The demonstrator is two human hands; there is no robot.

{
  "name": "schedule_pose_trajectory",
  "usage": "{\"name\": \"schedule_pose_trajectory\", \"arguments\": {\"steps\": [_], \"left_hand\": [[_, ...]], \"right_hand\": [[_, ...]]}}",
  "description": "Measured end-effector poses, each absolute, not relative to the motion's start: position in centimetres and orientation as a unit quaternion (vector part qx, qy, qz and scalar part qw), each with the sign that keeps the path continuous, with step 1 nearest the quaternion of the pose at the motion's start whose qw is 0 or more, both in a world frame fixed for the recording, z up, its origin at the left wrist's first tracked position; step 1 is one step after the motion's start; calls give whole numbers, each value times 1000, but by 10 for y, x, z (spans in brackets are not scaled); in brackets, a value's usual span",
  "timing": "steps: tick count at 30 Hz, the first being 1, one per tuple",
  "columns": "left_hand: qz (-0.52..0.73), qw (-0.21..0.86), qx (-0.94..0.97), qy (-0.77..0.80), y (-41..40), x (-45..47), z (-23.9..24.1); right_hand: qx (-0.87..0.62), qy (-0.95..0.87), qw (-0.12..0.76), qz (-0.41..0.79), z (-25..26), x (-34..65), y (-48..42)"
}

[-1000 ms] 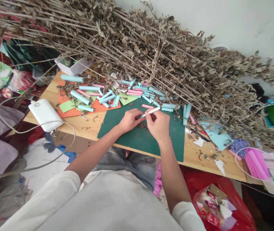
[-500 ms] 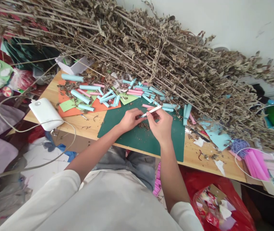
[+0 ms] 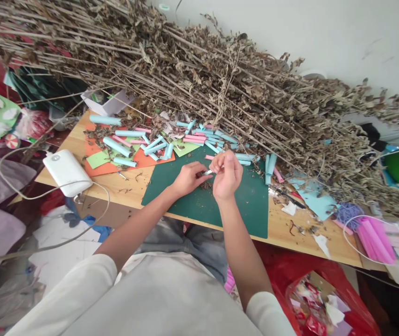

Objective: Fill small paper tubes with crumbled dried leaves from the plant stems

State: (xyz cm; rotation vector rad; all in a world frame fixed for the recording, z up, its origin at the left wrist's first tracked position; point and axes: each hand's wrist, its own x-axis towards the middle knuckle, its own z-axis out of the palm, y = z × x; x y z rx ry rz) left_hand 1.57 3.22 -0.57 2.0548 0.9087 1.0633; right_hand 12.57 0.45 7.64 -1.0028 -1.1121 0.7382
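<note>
A slim white stick [image 3: 208, 172], perhaps rolled paper, is pinched in the fingers of my left hand [image 3: 187, 178] above the dark green cutting mat [image 3: 248, 205]. Only a short piece of it shows. My right hand [image 3: 227, 175] is raised at that piece's right end, its fingers curled closed and its palm side showing. Whatever those fingers hold is hidden. Brown crumbs of dried leaf [image 3: 206, 185] lie on the mat beneath both hands. Just beyond them are light blue paper tubes [image 3: 155, 144] and thinner pink paper tubes [image 3: 194, 139].
A big heap of dried stalks and leaves [image 3: 192, 70] covers the table's back. A white power bank [image 3: 66, 172] with a cable sits at left. Blue paper [image 3: 316, 198], purple yarn [image 3: 349, 213] and pink paper [image 3: 376, 238] lie right. A red bag [image 3: 356, 298] of scraps hangs below.
My right hand has turned and risen a little, its fingers now curled with the palm side showing. Most of the white stick has gone out of sight. My left hand has barely moved.
</note>
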Motion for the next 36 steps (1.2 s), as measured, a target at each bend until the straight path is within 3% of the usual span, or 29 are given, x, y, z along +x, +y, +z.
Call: {"name": "schedule_pose_trajectory", "arguments": {"steps": [3,10,17,36], "left_hand": [[401,331,781,347,32,16,-5],[392,334,779,356,32,15,-4],[394,332,778,358,32,16,-4],[401,324,777,360,33,17,-8]], "right_hand": [[-443,-448,699,338,78,117,16],[-442,-473,645,406,76,120,30],[-377,-463,662,454,75,122,27],[-424,-484,625,441,76,121,28]]}}
